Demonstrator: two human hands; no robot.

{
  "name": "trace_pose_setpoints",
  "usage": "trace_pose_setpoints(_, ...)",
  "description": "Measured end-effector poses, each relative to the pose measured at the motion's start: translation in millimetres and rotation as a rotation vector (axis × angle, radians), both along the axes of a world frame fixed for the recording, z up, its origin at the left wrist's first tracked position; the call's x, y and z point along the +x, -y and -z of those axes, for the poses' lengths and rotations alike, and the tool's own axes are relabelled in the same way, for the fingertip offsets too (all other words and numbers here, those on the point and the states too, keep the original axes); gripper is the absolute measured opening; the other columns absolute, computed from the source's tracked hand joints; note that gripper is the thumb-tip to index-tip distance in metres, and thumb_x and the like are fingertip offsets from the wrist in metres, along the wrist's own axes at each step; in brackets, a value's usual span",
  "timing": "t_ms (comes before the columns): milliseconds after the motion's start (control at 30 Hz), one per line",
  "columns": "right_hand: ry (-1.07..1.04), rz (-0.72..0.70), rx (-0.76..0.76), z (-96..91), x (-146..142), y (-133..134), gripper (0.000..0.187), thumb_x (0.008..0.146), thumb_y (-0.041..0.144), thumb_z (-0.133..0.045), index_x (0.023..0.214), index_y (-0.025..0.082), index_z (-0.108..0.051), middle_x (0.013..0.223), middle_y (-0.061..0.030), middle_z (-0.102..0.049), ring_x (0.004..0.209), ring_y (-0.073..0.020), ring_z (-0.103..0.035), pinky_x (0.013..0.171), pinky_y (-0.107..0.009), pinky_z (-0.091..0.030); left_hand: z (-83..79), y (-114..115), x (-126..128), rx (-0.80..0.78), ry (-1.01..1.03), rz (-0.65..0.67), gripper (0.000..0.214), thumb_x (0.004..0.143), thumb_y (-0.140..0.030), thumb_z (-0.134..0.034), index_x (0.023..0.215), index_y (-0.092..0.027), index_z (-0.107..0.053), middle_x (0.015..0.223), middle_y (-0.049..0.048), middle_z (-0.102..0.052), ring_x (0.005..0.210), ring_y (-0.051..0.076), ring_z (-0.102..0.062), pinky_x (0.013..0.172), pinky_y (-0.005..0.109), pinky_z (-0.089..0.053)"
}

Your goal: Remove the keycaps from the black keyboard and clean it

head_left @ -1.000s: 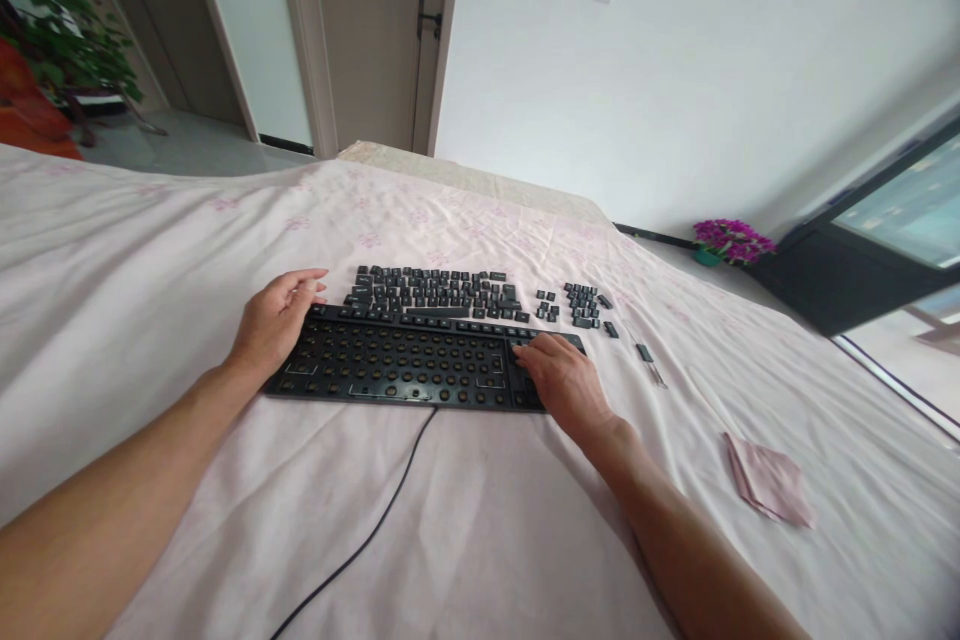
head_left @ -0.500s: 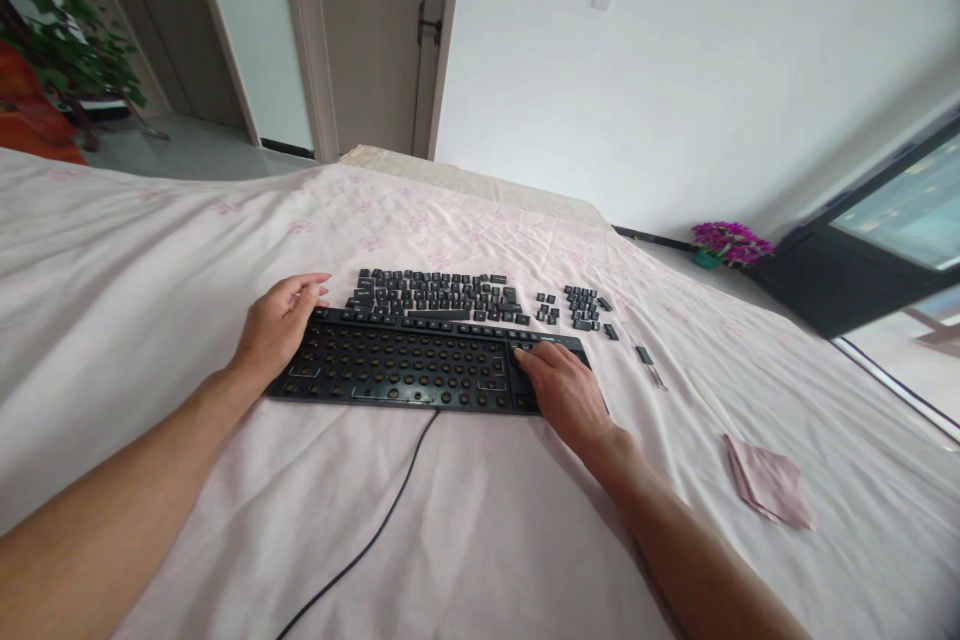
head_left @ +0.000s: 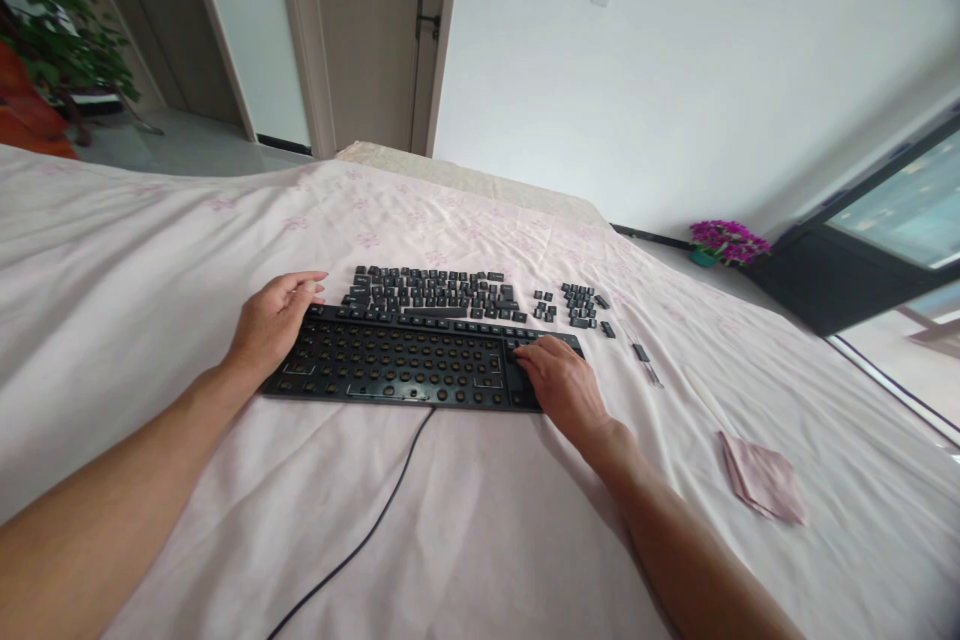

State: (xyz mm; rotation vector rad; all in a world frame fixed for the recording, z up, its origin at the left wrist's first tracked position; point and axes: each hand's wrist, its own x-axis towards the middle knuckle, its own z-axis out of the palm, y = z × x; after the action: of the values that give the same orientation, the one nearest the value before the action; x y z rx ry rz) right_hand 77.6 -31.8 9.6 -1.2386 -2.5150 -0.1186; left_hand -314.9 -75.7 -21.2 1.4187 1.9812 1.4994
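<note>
Hardly anything has moved since the earlier frames: both hands stay at the ends of the keyboard, and the scene sits only slightly differently in view, which looks like a small turn of the head.

Everything lies on a bed [head_left: 480,540] covered with a pale pink flowered sheet. A black keyboard [head_left: 397,365] lies across the middle of it, near the person. Its keycaps are off, so rows of bare round sockets show. Its cable [head_left: 375,520] trails toward the near edge.

The left hand [head_left: 274,320] rests at the keyboard's left end, fingers loosely curved over the far corner, grip apart. The right hand [head_left: 562,380] lies palm down on the right end, fingers stretched flat on the board, grip also apart and closed on nothing that I can see. With a hand at each end, the person is probably steadying the board on the soft bedding.

Just beyond the keyboard, the loose keycaps [head_left: 431,292] are laid out in rows roughly like their usual layout, probably to keep them in order. A smaller cluster [head_left: 581,305] lies to the right of them.

A folded pink cloth [head_left: 761,478] lies well apart on the right. A small dark tool [head_left: 643,358], too small to identify, lies between the cloth and the keyboard.

The only container is a pot of purple flowers [head_left: 727,242] on the floor by the wall.
</note>
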Motion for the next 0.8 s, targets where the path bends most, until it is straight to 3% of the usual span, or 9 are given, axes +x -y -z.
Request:
trace_pose_setpoints(200, -0.025, -0.007, 0.019, -0.4, 0, 2, 0.024, 0.097, 0.024, -0.046, 0.099, 0.022, -0.07, 0.09, -0.0056, -0.066, 0.085, -0.0177, -0.061, 0.078, -0.028, -0.045, 2.3, 0, -3, 0.008, -0.059, -0.007, 0.041, 0.091, -0.046, -0.045, 0.115, -0.021, -0.067, 0.101, 0.0054, -0.071, 0.086, 0.019, -0.068, 0.086, 0.033, -0.05)
trace_pose_setpoints(367, -0.241, 0.044, -0.041, -3.0, -4, 6, 0.021, 0.095, 0.026, -0.049, 0.094, 0.023, -0.07, 0.092, -0.0035, -0.068, 0.087, -0.0165, -0.063, 0.077, -0.026, -0.046, -11.0, 3, 7, 0.077, -0.373, -0.062, 0.033, 0.088, -0.038, -0.052, 0.114, -0.024, -0.067, 0.11, 0.0051, -0.067, 0.09, 0.02, -0.064, 0.083, 0.031, -0.05)
trace_pose_setpoints(533, -0.269, 0.05, -0.113, -5.6, -12, 11, 0.022, 0.093, 0.026, -0.05, 0.089, 0.023, -0.071, 0.086, -0.0039, -0.069, 0.084, -0.0182, -0.063, 0.077, -0.028, -0.046, -28.3, 10, 52, 0.155, -0.433, 0.202, 0.023, 0.089, -0.031, -0.053, 0.101, -0.023, -0.071, 0.102, 0.0041, -0.068, 0.096, 0.02, -0.063, 0.089, 0.032, -0.048)
trace_pose_setpoints(633, -0.414, 0.1, -0.204, -7.4, -18, 16, 0.019, 0.089, 0.026, -0.053, 0.086, 0.023, -0.072, 0.088, -0.0031, -0.07, 0.084, -0.018, -0.064, 0.077, -0.028, -0.046, -32.3, 18, 91, 0.145, -0.3, 0.402, 0.016, 0.087, -0.028, -0.059, 0.096, -0.021, -0.071, 0.092, 0.0028, -0.068, 0.079, 0.015, -0.064, 0.072, 0.026, -0.051)
trace_pose_setpoints(800, -0.661, 0.163, -0.5, -10.6, -36, 26, 0.018, 0.082, 0.032, -0.059, 0.081, 0.02, -0.073, 0.078, -0.0028, -0.071, 0.073, -0.0181, -0.064, 0.069, -0.028, -0.047, -31.7, 30, 140, 0.163, -0.146, 0.551, 0.025, 0.078, -0.025, -0.074, 0.103, -0.023, -0.069, 0.09, 0.0005, -0.07, 0.072, 0.011, -0.064, 0.067, 0.023, -0.051)
